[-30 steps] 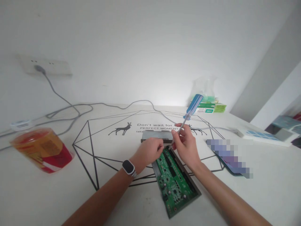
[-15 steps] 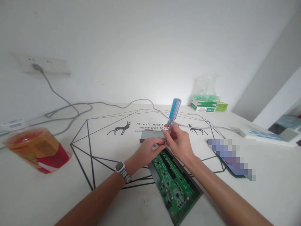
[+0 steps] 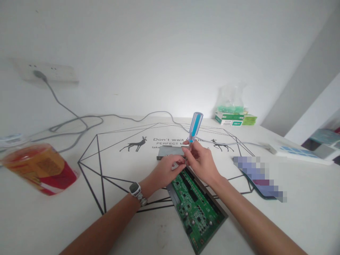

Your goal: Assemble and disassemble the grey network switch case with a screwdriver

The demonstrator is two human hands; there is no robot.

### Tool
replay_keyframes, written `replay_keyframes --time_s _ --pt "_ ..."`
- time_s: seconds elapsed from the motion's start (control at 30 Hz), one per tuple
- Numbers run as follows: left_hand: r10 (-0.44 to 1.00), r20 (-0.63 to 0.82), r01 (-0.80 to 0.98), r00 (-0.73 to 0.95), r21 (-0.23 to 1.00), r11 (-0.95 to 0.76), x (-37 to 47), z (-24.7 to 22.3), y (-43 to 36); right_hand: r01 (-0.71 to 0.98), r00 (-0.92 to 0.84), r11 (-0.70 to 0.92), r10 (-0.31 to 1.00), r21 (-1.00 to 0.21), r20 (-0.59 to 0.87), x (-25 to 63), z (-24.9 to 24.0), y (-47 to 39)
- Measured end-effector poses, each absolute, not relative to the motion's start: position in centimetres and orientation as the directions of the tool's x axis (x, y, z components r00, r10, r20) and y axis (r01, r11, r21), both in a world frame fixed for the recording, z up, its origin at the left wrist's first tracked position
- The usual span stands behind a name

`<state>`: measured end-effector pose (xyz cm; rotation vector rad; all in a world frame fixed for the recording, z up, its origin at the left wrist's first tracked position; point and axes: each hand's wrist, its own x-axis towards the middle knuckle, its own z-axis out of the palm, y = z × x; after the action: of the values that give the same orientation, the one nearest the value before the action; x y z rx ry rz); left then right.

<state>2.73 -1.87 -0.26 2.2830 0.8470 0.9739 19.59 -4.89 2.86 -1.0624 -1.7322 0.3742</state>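
Observation:
A screwdriver [image 3: 196, 125] with a clear and blue handle stands nearly upright, tilted slightly right at the top. My right hand [image 3: 201, 159] is closed around its shaft just below the handle. My left hand [image 3: 170, 170] is pinched near the screwdriver's lower end; what its fingertips hold, if anything, is too small to make out. Both hands are over the far end of a green circuit board [image 3: 193, 205] set in a dark metal frame. The tool's tip is hidden by the fingers. A grey metal box [image 3: 170, 151] sits just behind my left hand.
A red and yellow cup [image 3: 42, 170] stands at the left. A phone [image 3: 257, 180], partly blurred out, lies at the right. Farther back are a power strip [image 3: 300, 153], its grey cable [image 3: 127, 118], and small boxes [image 3: 230, 118] under a plastic bag [image 3: 231, 99].
The screwdriver handle has turned about its axis, its blue strip now facing differently. Both hands stay almost in place; the whole view has shifted slightly.

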Motion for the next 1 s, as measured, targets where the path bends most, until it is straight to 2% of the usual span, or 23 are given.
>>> replay_keyframes --time_s 0.13,0.33,0.5,0.8,1.0 --pt "0.696 0.465 0.322 0.547 0.65 -0.688 2.9 -0.5 -1.9 0.459 -0.065 0.541 0.812 -0.705 0.58 19.4 3.2 -5.1" --pt "0.702 0.474 0.348 0.532 0.634 -0.691 3.0 -0.7 -2.0 0.308 0.185 0.506 0.799 -0.806 0.572 18.5 3.9 -5.2" --pt "0.704 0.442 0.371 0.556 0.626 -0.686 2.9 -0.5 -2.0 0.241 0.254 0.514 0.785 -0.823 0.565 17.9 4.2 -5.4" --pt "0.685 0.433 0.434 0.586 0.546 -0.717 2.6 -0.6 -1.6 0.382 0.326 0.508 0.708 -0.772 0.627 17.7 5.0 -5.7" --pt "0.665 0.405 0.446 0.628 0.514 -0.733 2.5 -0.5 -1.5 0.438 0.3 0.536 0.67 -0.722 0.68 17.6 5.3 -5.4"
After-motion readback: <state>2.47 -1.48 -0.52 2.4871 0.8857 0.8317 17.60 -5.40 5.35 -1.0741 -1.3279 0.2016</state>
